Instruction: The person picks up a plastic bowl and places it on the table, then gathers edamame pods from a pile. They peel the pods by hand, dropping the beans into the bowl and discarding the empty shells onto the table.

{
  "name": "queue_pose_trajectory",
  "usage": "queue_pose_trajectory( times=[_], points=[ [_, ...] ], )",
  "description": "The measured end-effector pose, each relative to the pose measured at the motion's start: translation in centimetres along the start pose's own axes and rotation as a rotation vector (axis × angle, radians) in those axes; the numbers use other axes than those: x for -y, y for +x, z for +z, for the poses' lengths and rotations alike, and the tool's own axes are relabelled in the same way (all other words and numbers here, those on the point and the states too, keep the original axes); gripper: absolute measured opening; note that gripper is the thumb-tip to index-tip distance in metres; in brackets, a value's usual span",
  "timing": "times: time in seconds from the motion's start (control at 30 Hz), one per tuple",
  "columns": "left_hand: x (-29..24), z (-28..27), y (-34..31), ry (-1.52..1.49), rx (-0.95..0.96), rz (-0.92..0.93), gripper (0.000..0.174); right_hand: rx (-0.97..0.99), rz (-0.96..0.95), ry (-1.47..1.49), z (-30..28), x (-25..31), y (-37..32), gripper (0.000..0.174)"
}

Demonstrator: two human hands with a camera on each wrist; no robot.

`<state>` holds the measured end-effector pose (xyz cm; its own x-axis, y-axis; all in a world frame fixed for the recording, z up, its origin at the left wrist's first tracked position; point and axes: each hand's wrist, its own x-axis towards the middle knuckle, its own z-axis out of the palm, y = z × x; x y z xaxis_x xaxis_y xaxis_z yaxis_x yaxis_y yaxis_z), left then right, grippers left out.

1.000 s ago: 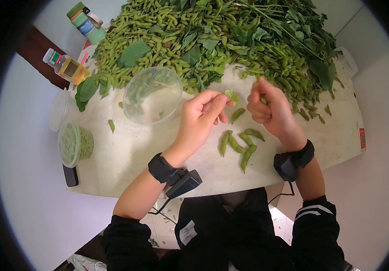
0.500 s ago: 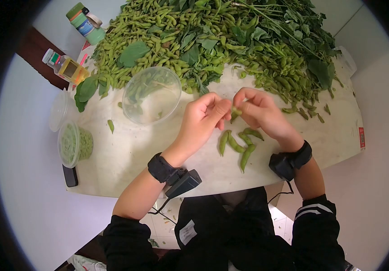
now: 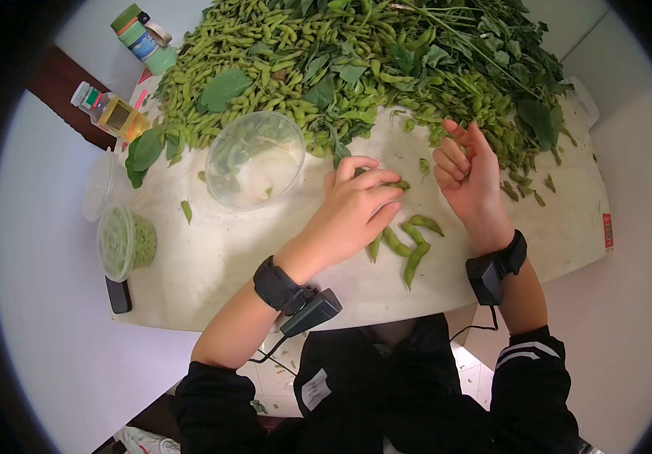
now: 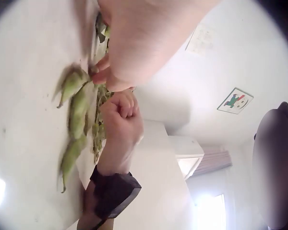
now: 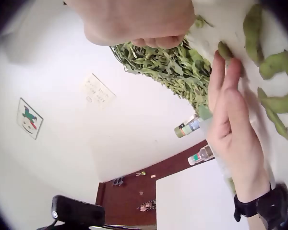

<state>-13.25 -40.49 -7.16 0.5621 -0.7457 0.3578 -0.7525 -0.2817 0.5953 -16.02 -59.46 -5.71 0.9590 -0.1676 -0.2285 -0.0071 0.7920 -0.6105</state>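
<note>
My left hand (image 3: 356, 208) reaches palm down over the table. Its straight fingers touch a green soybean pod (image 3: 401, 185); the right wrist view shows that pod (image 5: 224, 50) at the fingertips, with the thumb apart from it. Closer to the table's front lie several plump pods (image 3: 415, 265), partly beneath the left hand. Raised to the right, my right hand (image 3: 468, 170) has its fingers curled toward the palm, and in the left wrist view this hand (image 4: 122, 117) looks like a loose fist. I cannot tell whether it holds beans. A scrap of green husk (image 3: 424, 165) lies between the hands.
A large heap of pods (image 3: 288, 45) and leafy stems (image 3: 485, 45) covers the table's back. Left of my left hand stands a clear plastic tub (image 3: 254, 189). Farther left are a lidded tub of shelled beans (image 3: 125, 242), a dark phone (image 3: 118, 295), an oil bottle (image 3: 110, 112) and a green flask (image 3: 146, 45).
The hands came together over a pod, then parted. My right hand moved back and right, fingers curled; my left turned palm down onto another pod. A husk scrap now lies between them.
</note>
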Motion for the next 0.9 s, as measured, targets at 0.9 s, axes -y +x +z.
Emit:
queue_pose_trajectory(
  times=[0.9],
  points=[
    [0.4,-0.2,0.9,-0.689,-0.392,-0.117,0.014,0.218,0.411,-0.764,1.7,-1.1,-1.1,0.049]
  ],
)
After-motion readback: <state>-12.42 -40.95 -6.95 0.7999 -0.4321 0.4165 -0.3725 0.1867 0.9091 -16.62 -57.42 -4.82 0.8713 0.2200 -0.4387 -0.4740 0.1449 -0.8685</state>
